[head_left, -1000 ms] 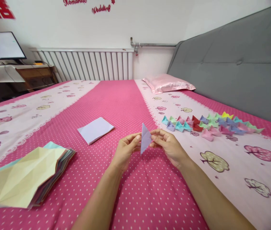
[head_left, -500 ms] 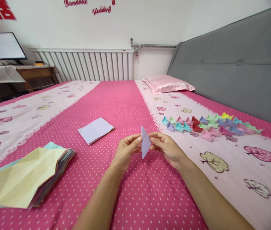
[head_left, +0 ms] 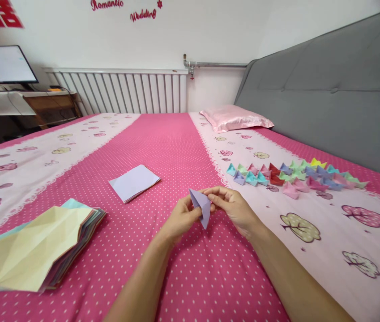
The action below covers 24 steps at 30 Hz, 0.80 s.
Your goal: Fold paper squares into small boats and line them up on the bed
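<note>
The left hand [head_left: 180,220] was loosely curled, its thumb tucked into the fold of a small lilac paper [head_left: 204,205] and its fingers behind. The right hand [head_left: 233,206] was bent in a light pinch at the paper's right edge. Half a second earlier the paper had stood upright between the fingertips as a narrow, flattened triangle; now it had tilted, its sides spread apart and its lower point turned down, just above the bed [head_left: 163,143]. The loose papers and boats lay as before.

On the near left of the pink, dotted bedcover sat a stack of creased sheets [head_left: 38,246], cream uppermost. Beyond it lay a flat lilac packet [head_left: 134,182]. To the right, many-coloured paper boats [head_left: 298,174] stood in close rows on the pale, tree-printed band. Farther off were a shiny pink pillow [head_left: 236,118], a grey headboard [head_left: 330,94], a cloth-covered desk [head_left: 0,103] bearing a monitor [head_left: 5,65], a white radiator [head_left: 122,91], and red lettering [head_left: 143,15] on the wall [head_left: 216,33].
</note>
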Available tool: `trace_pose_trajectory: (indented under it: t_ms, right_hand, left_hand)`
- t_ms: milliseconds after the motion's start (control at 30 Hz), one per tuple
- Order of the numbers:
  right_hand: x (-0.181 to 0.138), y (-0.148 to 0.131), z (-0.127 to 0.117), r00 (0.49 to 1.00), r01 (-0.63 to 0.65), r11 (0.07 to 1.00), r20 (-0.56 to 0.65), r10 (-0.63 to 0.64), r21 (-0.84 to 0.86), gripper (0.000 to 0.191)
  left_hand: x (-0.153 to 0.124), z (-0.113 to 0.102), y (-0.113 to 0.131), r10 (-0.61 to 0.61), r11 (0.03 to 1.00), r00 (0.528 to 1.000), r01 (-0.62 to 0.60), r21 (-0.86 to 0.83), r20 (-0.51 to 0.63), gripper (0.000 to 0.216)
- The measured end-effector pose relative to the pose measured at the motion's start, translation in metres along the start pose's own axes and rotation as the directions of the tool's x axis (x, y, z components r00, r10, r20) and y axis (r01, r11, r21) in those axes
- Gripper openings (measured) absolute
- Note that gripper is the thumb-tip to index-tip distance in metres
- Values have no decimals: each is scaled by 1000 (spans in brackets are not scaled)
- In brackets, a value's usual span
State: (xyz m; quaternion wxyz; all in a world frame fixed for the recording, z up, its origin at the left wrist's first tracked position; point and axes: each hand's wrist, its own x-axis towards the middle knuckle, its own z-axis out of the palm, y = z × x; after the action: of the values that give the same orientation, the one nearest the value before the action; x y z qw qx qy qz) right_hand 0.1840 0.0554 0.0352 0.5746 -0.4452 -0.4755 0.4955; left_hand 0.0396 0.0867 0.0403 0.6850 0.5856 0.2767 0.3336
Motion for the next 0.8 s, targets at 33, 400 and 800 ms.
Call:
trace_pose_trajectory:
  t_ms: [33, 400, 800]
  right_hand:
    - [0, 1, 1, 1000, 19, 1000, 1, -19, -22, 16]
    - [-5, 2, 8, 991, 117, 958, 87, -98, -263, 39]
    - [-7, 0, 12, 843, 488, 577, 180, -508, -655, 56]
  left_hand:
    - [0, 1, -1, -7, 1000, 1000, 7, -9, 11, 35]
    - [9, -3, -16, 129, 984, 978, -105, 147, -164, 38]
    - [10, -3, -18, 186, 978, 934, -144, 153, -306, 52]
